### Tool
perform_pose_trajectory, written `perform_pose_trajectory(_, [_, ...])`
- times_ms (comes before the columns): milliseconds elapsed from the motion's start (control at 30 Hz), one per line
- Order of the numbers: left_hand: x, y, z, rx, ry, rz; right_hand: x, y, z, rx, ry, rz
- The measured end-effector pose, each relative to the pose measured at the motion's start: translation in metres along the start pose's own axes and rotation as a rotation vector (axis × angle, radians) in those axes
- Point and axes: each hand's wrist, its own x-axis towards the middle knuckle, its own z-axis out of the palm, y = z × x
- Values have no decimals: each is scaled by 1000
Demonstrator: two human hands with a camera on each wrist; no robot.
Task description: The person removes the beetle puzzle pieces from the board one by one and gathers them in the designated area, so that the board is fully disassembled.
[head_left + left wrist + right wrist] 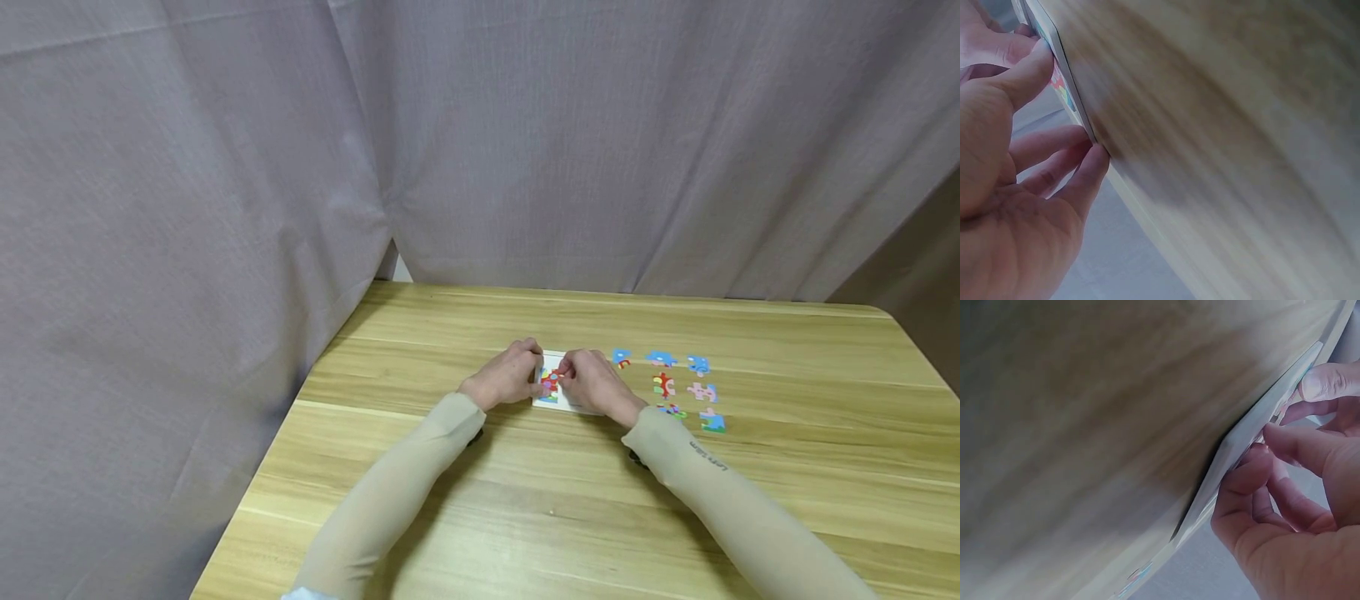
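A white puzzle tray [552, 360] lies flat on the table, with colourful joined jigsaw pieces [550, 397] along its left side. My left hand [510, 375] holds the tray by its left end, thumb near the front corner and fingertips at the far one; the left wrist view shows these fingertips [1099, 149] right at the tray's rim. Over the tray's middle, my right hand [595, 385] pinches a small, mostly red jigsaw piece beside the joined ones. Its thumb [1294, 444] and forefinger come together low over the tray, largely hiding that piece.
Right of the tray, several loose jigsaw pieces lie in rough rows, among them a blue one [662, 358], a red one [664, 385] and a pink one [702, 392]. My right forearm passes close by the nearest of them. Grey curtains [525, 150] hang behind the wooden table [540, 533].
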Motion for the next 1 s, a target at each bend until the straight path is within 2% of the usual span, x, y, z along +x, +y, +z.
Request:
perform_pose_trajectory(667, [-1,2,-2,-19,-43,-34,1,0,0,-38,74,-63])
perform_pose_trajectory(1000, [-3,2,-1,-63,-53,-68,-7,8,-6,-2,81,-33])
